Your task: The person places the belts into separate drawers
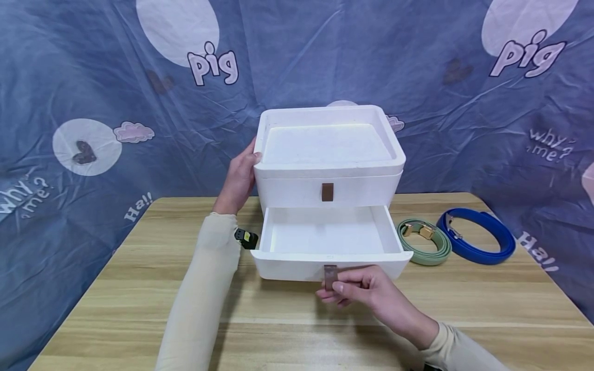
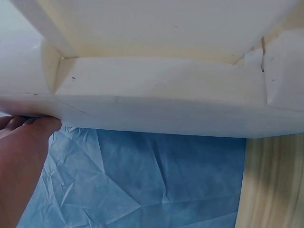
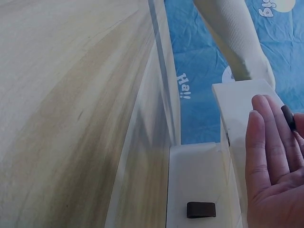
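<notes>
A white two-drawer storage box (image 1: 329, 170) stands on the table, its lower drawer (image 1: 329, 232) pulled out with a bare inside. The upper drawer is closed, with a brown tab (image 1: 327, 192) on its front. My left hand (image 1: 238, 178) grips the box's left side, thumb at the top rim; some of its fingers are hidden behind the wall. In the left wrist view that hand (image 2: 31, 137) lies against the white side. With thumb and index finger my right hand (image 1: 362, 288) pinches the lower drawer's brown pull tab (image 1: 330, 277); its other fingers extend beneath the drawer front.
To the right of the box lie a coiled green belt (image 1: 433, 256) with a gold buckle and a coiled blue belt (image 1: 482, 255) with a silver-coloured buckle. The wooden table (image 1: 287, 340) backs onto a blue printed cloth (image 1: 297, 51). The box has a shallow recessed top.
</notes>
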`<action>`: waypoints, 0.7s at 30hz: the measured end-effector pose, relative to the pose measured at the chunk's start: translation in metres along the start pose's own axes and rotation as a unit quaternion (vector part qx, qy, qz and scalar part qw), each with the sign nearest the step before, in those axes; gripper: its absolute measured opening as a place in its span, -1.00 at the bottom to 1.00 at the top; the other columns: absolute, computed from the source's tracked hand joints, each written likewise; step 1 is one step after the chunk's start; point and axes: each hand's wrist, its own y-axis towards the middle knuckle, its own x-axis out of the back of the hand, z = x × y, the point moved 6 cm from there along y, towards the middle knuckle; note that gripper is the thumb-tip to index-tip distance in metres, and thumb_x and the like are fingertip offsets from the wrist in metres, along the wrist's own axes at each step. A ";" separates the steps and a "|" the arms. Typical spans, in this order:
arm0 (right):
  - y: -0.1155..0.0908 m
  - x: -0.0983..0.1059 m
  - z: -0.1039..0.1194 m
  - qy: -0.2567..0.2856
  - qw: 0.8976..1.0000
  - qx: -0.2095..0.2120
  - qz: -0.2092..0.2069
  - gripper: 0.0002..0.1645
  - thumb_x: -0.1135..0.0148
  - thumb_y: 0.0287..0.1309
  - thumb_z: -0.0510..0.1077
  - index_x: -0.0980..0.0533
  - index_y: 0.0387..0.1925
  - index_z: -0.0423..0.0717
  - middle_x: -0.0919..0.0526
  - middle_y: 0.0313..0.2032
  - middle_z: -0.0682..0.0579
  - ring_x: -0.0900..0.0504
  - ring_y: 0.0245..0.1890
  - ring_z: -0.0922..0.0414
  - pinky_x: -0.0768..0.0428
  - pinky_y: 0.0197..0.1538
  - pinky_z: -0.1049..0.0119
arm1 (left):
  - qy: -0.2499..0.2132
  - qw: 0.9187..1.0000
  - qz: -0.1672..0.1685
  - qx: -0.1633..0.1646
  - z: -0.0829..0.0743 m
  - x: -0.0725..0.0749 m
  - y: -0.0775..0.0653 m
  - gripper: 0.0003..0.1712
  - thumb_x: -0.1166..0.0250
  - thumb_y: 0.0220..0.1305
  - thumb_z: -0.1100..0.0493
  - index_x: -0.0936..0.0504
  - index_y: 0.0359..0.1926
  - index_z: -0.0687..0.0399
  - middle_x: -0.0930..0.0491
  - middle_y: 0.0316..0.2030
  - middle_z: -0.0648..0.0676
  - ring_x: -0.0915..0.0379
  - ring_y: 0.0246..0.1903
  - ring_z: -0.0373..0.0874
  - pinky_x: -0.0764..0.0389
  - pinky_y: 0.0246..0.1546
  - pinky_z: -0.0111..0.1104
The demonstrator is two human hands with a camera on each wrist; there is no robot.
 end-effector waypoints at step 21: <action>-0.002 0.000 0.001 -0.002 1.000 0.012 0.005 -0.68 -0.03 0.41 -0.26 -0.59 0.03 -0.34 -0.69 -0.09 -0.18 -0.68 -0.08 -0.12 -0.63 -0.09 0.02 | -0.003 1.000 0.001 0.004 0.000 0.000 0.000 -0.29 0.06 0.37 0.13 -0.09 0.52 0.09 -0.10 0.47 0.00 -0.06 0.40 -0.18 -0.17 0.34 -0.25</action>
